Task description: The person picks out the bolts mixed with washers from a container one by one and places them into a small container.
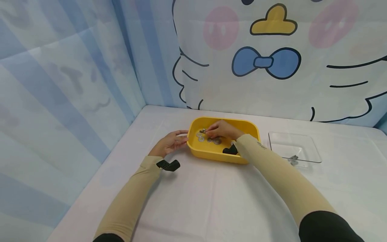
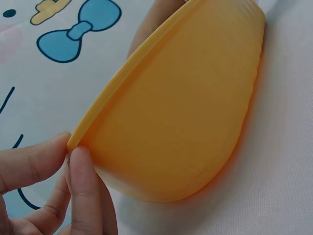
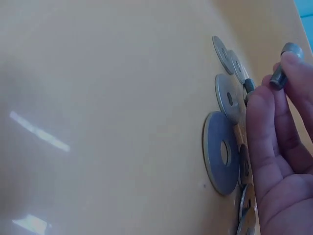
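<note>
My left hand pinches the rim of a yellow plastic tub at its left end. In the left wrist view the thumb and index finger meet on that rim. Inside the tub, my right hand holds a small metal bolt between thumb and fingers, clear of the tub floor. Several flat metal washers of different sizes lie on the floor of the tub. Another threaded bolt lies among them, partly hidden behind my fingers.
To the right of the tub stands a clear plastic container with a few metal bolts in it. A white cloth covers the table. Printed curtains hang along the back and left.
</note>
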A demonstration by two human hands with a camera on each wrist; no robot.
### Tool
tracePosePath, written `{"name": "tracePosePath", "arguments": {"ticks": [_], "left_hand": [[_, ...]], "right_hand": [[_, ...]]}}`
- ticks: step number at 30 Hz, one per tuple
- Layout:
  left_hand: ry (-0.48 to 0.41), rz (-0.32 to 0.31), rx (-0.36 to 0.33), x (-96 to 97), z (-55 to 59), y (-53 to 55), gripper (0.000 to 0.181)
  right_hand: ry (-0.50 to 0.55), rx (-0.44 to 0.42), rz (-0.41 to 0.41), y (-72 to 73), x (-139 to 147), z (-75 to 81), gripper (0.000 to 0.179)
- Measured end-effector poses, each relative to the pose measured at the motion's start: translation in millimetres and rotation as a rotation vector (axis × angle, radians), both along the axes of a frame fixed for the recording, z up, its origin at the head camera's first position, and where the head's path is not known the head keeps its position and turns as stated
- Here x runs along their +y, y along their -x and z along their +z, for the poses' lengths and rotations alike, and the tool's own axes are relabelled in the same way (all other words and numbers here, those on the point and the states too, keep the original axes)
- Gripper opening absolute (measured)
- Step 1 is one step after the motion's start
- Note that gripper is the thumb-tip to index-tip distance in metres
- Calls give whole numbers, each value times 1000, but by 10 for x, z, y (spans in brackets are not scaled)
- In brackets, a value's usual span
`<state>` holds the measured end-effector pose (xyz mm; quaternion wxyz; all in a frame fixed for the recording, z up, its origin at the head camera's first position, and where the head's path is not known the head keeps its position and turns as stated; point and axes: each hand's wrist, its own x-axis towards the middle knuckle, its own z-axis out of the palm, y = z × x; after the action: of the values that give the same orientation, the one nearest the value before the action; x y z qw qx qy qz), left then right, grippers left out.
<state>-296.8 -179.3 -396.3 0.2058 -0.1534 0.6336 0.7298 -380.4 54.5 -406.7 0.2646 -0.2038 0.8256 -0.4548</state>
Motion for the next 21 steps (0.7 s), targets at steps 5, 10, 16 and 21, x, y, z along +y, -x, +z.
{"name": "tracePosePath", "arguments": {"ticks": [5,10,16,21], "left_hand": [[14,-2,1,0,-3,0,50],[9,-1,0,-4,-7,0,50],[11,-5,7,-7,-5,-5,50],[1,-10,17,-11,-18,-3,50]], "right_hand": [[9,-52,-1,-7,-9,36,33],[78,-127,-28,-19,-24,56,34],[181,-192,-85,6,-25,61,36],[220,-196,-94,7,-19,95,38]]}}
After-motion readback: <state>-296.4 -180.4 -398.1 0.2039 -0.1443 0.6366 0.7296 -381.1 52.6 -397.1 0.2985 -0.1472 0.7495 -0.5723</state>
